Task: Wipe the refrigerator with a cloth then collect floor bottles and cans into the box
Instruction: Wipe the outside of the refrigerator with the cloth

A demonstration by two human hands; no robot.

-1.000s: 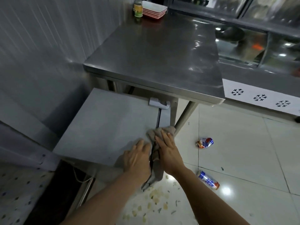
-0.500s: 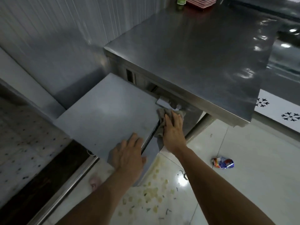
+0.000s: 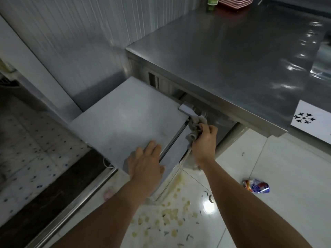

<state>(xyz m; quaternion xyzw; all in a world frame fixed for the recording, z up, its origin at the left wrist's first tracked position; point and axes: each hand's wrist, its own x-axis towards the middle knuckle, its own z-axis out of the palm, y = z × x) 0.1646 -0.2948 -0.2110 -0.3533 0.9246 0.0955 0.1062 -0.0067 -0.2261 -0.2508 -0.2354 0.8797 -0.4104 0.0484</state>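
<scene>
The under-counter refrigerator's steel door [image 3: 125, 119] swings open toward me. My left hand [image 3: 145, 161] rests flat on its near corner, fingers straight. My right hand [image 3: 204, 142] grips a bunched grey cloth [image 3: 196, 125] against the door's edge just below the handle [image 3: 188, 109]. A crushed red-and-blue can [image 3: 256, 186] lies on the white floor tiles to the right. No box is in view.
The steel counter top [image 3: 232, 56] overhangs the door. At its far end stand a bottle [image 3: 213, 0] and stacked red-rimmed trays [image 3: 234, 0]. Yellowish food scraps [image 3: 170, 217] litter the floor below my arms. A freezer with snowflake marks [image 3: 304, 119] stands at right.
My right hand moved up along the door's edge toward the handle and curled round the cloth. My left hand stayed on the door. My view shifted left and closer.
</scene>
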